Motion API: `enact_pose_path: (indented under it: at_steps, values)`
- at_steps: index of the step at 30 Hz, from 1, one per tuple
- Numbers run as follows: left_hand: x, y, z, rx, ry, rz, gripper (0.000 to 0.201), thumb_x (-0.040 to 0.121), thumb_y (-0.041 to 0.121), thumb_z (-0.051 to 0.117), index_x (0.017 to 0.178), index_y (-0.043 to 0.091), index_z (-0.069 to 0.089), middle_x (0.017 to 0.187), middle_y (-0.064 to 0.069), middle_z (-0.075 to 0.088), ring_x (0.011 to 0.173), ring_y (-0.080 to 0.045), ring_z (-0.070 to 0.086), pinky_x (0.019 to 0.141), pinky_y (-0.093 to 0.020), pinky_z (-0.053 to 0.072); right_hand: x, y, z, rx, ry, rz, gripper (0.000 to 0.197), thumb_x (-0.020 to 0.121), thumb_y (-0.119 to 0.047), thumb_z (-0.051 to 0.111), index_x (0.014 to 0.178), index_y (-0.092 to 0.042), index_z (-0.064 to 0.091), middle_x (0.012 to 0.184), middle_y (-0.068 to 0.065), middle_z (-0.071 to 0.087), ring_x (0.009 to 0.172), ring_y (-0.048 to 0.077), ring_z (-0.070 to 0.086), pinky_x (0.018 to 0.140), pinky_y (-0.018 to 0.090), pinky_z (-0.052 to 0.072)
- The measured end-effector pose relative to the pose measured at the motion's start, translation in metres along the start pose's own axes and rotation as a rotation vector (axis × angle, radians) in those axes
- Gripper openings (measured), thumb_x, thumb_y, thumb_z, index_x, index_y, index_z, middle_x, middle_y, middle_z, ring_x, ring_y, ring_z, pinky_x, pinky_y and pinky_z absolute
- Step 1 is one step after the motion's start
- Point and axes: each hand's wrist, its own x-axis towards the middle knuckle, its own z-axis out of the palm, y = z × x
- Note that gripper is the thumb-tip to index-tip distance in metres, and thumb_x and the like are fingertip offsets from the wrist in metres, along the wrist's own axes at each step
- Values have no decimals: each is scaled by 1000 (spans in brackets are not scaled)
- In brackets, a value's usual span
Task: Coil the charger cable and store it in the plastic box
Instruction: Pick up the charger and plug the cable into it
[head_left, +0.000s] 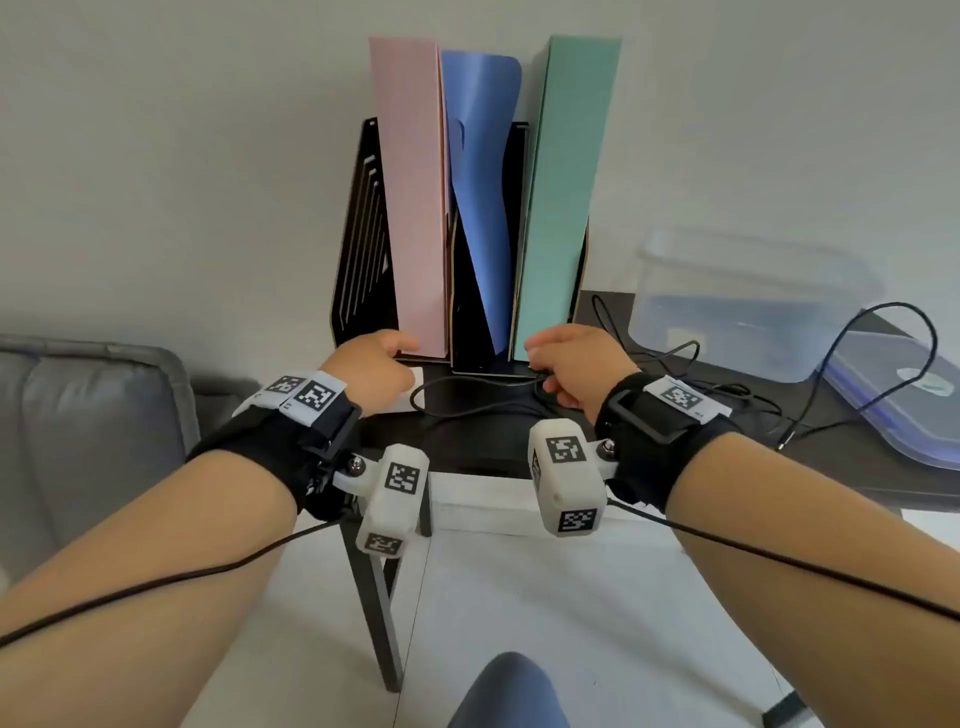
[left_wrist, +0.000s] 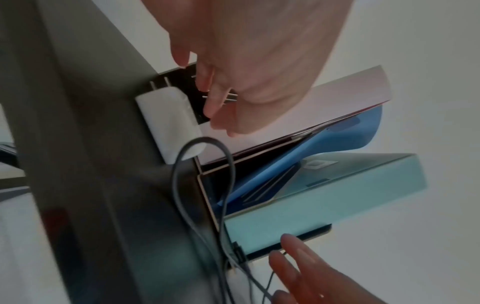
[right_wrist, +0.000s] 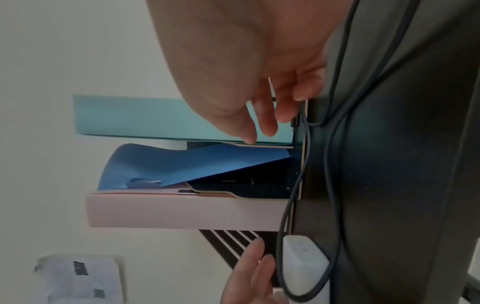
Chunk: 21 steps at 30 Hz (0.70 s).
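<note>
The charger cable (head_left: 470, 410) lies uncoiled on the dark surface (head_left: 483, 441), its slack running from the white charger brick (left_wrist: 168, 125) at the left edge, past the front of the file holder (head_left: 363, 234), and off in loose loops toward the clear plastic box (head_left: 748, 306) at the right rear. The box stands open, its lid (head_left: 893, 410) lying beside it with one loop of cable across it.

The left hand (head_left: 371, 366) hovers just over the brick, fingers (left_wrist: 215, 102) loosely curled and holding nothing; the brick's long axis runs along the surface edge, prongs pointing away from the cable. The right hand (head_left: 576, 366) is at the cable near the foot of the green folder (head_left: 566, 197), and its fingers (right_wrist: 288, 111) appear to pinch a small dark connector, though blur makes the grip uncertain.

The left hand is plainly the nearer to the brick. The cable's far end toward the box is thin and hard to follow among the loops
</note>
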Motion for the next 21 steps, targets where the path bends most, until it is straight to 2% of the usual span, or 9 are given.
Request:
enact_pose_path:
  at_steps: [1, 3, 6, 8, 10, 12, 15, 18, 21]
  values:
    - [0, -1, 1, 56, -24, -19, 59, 84, 3, 49, 139, 22, 41, 142, -9, 46, 114, -24, 54, 88, -27, 42, 5, 3, 0, -63, 35, -26, 17, 86, -7, 52, 94, -17, 63, 74, 1, 57, 60, 16, 52, 52, 25, 43]
    - [3, -7, 4, 138, -45, -49, 63, 85, 4, 51, 143, 20, 34, 142, -11, 46, 119, -28, 51, 90, -27, 41, 16, 10, -1, -199, 110, -60, 31, 84, -4, 51, 110, -15, 62, 91, 2, 61, 79, 21, 59, 73, 29, 50]
    - [7, -17, 10, 177, -87, -92, 65, 85, 6, 55, 145, 16, 30, 140, -15, 47, 120, -31, 51, 95, -31, 41, 17, 9, -5, -459, 111, -34, 47, 84, 2, 46, 129, -14, 52, 126, 9, 57, 114, 26, 55, 96, 29, 43]
    - [11, -21, 12, 234, -81, -70, 57, 83, 9, 58, 137, 10, 39, 130, -20, 54, 114, -35, 55, 91, -37, 45, 19, 4, -6, -627, 64, -5, 50, 85, 3, 44, 133, -11, 47, 138, 12, 50, 125, 29, 48, 105, 33, 38]
    - [12, -22, 13, 289, -72, -47, 47, 79, 12, 61, 124, 7, 49, 115, -22, 60, 104, -38, 59, 85, -39, 47, 24, 3, -6, -812, -7, 44, 44, 87, -1, 44, 131, -6, 49, 136, 14, 51, 123, 31, 49, 104, 35, 38]
    - [10, -21, 14, 323, -57, -37, 43, 75, 17, 67, 116, 10, 55, 108, -17, 62, 99, -35, 60, 85, -40, 49, 27, 5, -5, -927, -21, 57, 38, 87, -5, 46, 123, -5, 55, 128, 15, 57, 116, 32, 54, 98, 35, 42]
    - [11, -25, 15, 276, 12, -37, 50, 75, 22, 71, 122, 14, 54, 116, -13, 60, 104, -32, 58, 85, -36, 46, 30, 8, -6, -963, 11, 81, 35, 84, -6, 50, 117, -8, 62, 123, 12, 62, 111, 31, 58, 94, 35, 46]
    - [11, -30, 12, 84, 130, -62, 57, 77, 27, 70, 128, 12, 48, 119, -10, 58, 103, -27, 55, 79, -31, 40, 29, 8, -9, -936, 32, 79, 34, 84, -5, 50, 116, -10, 62, 122, 12, 62, 110, 32, 58, 96, 36, 47]
    - [12, -28, 9, -341, 221, -80, 58, 74, 32, 72, 125, 14, 51, 116, -6, 61, 98, -24, 60, 87, -37, 50, 23, 9, -12, -800, 129, -52, 32, 87, -6, 48, 115, -13, 62, 119, 10, 64, 109, 30, 58, 95, 34, 47]
